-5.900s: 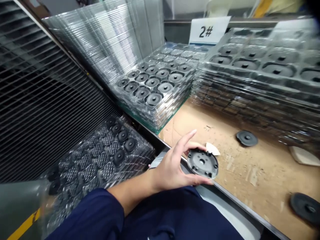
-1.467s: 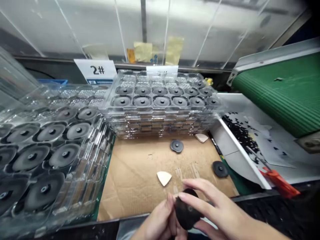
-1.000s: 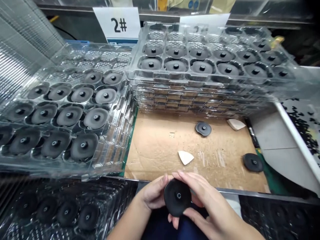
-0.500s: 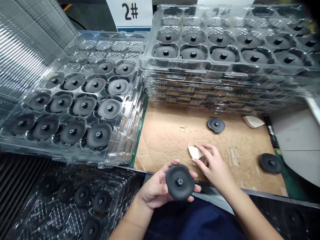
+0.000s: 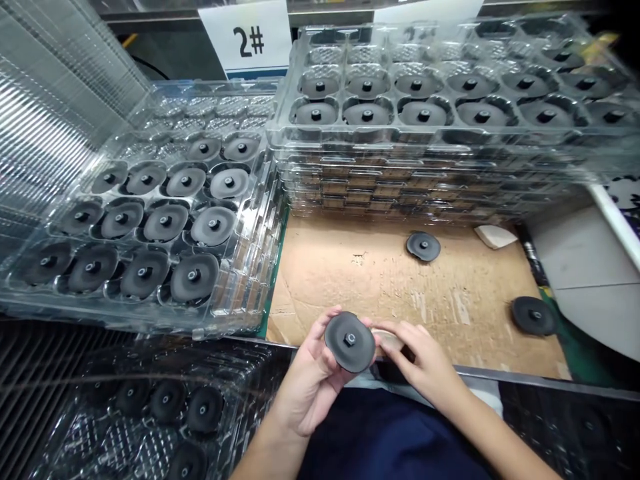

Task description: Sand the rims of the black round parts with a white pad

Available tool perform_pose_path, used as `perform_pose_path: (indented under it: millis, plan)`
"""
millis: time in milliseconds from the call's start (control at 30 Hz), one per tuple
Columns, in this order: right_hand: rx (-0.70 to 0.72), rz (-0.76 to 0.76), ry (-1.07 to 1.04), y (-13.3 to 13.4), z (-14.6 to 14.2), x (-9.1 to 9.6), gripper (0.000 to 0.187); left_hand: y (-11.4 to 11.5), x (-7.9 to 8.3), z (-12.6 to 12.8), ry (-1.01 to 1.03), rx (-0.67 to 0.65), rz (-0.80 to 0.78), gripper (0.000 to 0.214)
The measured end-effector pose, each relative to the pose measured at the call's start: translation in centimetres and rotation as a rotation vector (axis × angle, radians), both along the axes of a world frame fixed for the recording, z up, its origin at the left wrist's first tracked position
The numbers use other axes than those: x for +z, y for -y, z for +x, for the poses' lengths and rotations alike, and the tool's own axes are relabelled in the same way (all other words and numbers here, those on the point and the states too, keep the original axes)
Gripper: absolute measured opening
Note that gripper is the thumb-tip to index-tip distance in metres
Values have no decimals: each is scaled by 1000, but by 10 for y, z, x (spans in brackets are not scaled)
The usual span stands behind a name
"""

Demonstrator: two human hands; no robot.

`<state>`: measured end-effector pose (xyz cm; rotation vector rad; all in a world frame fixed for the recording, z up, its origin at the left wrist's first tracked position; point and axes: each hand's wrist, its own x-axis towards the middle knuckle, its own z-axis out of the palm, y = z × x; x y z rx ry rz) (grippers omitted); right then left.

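Note:
My left hand [image 5: 311,380] grips a round black disc [image 5: 349,342] with a small hub at its middle, held over the near edge of the cardboard sheet [image 5: 380,280]. My right hand [image 5: 424,360] is closed on a small white wedge-shaped piece [image 5: 387,337], which touches the disc's right rim. Most of the wedge is hidden behind my fingers and the disc.
Two loose black discs [image 5: 423,246] [image 5: 533,315] and another white wedge [image 5: 495,236] lie on the cardboard. Stacked clear trays of discs stand at the back [image 5: 430,167] and left [image 5: 250,220]. A lower tray [image 5: 165,407] sits near left. A "2#" sign [image 5: 247,40] stands behind.
My right hand has picked the white wedge off the cardboard and brought it back against the disc. The left hand with the disc rose slightly.

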<state>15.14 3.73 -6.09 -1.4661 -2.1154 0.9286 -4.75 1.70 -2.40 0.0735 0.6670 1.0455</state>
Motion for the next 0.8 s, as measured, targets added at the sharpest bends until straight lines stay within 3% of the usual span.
perform_pose_path:
  millis: [100,200,267,333,433,600,700,800]
  plan:
    - [-89,3,-39,-5,5,28,22,-2,0,9,-59,-5,-24,68]
    - [-145,115,-176,-6,-9,67,24,-2,3,23,-135,-21,-29,67]
    - [-32,220,-268,-5,-21,89,25,-1,6,31,-170,-32,-31,60]
    - [93,163,-288,-3,-29,102,23,0,11,35,-207,-22,-36,58]
    - [198,29,-243,-4,-29,107,22,1,17,40,-264,6,-46,65]
    - [69,310,-296,2,-20,100,26,1,24,45,-273,-76,-8,60]
    - [146,205,-339,7,-14,101,23,2,26,48,-264,-57,30,63]
    - [44,237,-304,4,-11,102,22,1,30,55,-300,-113,30,63]
